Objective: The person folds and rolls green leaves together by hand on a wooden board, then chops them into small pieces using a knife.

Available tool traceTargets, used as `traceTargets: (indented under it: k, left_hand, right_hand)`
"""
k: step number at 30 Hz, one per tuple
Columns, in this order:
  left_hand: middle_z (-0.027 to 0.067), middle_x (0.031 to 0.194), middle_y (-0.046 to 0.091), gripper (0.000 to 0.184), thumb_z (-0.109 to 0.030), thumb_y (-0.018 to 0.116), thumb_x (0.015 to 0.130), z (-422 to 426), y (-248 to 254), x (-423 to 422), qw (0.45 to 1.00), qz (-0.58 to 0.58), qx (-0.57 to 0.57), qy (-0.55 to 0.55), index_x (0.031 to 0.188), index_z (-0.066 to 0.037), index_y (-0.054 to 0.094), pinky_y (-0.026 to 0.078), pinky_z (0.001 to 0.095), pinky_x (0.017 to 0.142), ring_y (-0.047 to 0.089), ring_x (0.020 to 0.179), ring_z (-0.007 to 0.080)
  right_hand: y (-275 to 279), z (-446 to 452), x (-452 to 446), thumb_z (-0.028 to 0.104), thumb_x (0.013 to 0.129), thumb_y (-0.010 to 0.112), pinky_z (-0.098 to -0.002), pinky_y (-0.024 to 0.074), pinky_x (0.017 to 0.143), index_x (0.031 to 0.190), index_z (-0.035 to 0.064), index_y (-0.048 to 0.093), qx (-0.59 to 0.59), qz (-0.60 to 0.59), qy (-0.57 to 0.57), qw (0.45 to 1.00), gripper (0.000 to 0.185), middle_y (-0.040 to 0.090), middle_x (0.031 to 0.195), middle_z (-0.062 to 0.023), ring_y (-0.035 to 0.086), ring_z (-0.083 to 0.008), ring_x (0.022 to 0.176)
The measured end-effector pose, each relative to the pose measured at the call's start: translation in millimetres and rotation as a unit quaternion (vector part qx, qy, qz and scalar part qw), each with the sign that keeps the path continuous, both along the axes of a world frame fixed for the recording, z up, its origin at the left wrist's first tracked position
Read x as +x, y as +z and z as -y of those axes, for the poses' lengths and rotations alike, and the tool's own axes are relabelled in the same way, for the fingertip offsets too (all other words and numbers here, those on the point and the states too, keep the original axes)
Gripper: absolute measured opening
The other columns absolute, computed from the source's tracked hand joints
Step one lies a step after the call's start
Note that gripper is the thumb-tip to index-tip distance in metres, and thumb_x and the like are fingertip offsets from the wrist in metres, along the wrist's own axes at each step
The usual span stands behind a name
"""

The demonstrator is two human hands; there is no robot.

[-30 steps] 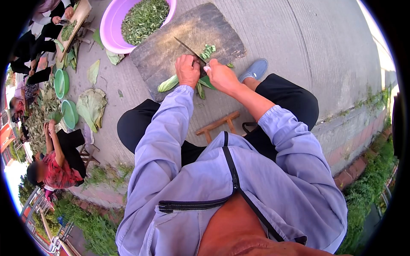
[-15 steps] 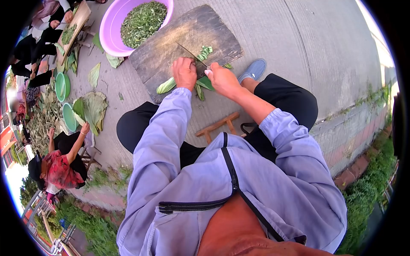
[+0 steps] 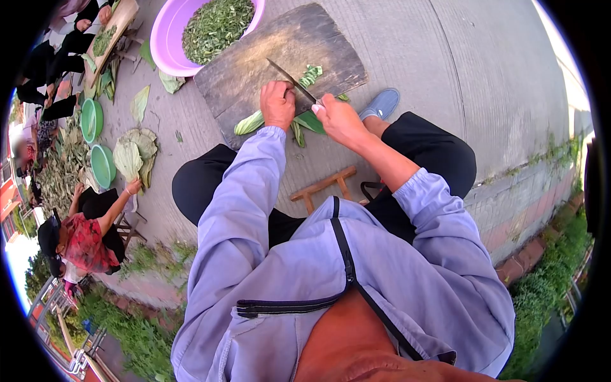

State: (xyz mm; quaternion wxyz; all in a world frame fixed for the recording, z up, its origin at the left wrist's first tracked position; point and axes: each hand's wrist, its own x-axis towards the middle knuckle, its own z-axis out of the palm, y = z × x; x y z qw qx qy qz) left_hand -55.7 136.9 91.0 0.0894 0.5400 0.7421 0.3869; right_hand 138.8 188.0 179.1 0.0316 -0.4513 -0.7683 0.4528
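My right hand (image 3: 341,119) is closed around the handle of a knife (image 3: 293,81). Its blade slants across the wooden board (image 3: 248,70), close beside my left hand (image 3: 277,105). The fingers of that left hand curl down onto a bundle of leafy greens (image 3: 249,122), whose pale stalk end sticks out to the left. Green leaf ends (image 3: 309,122) show between the two hands at the board's near edge. A small heap of cut green strips (image 3: 310,76) lies just beyond the blade.
A purple basin (image 3: 167,44) of chopped greens touches the board's far left. My shoe (image 3: 382,103) is right of the board; a wooden stool frame (image 3: 323,186) is between my legs. Leftward are green basins (image 3: 103,165), loose leaves and a seated person in red (image 3: 92,245) holding a large leaf.
The knife has risen and turned, so more of its blade face shows. My right hand shifted slightly right; my left stays on the greens. The person at left has moved the large leaf.
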Motion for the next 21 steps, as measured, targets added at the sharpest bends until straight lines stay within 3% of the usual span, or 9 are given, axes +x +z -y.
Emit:
traceTargets:
  k: [21]
  left_hand:
    - [0.0108,0.095,0.069,0.012,-0.003,0.074,0.083,-1,0,5,0.999,-0.027,0.024,0.010,0.093,-0.008,0.072,0.050,0.0458,0.085,0.063,0.094,0.0357]
  right_hand:
    - [-11,-3,-16,0.031,0.109,0.052,-0.0641,0.0503,0.078,0.107,-0.0057,0.053,0.014,0.005,0.008,1.000,0.037,0.069,0.088,-0.0368,0.067,-0.0566,0.086]
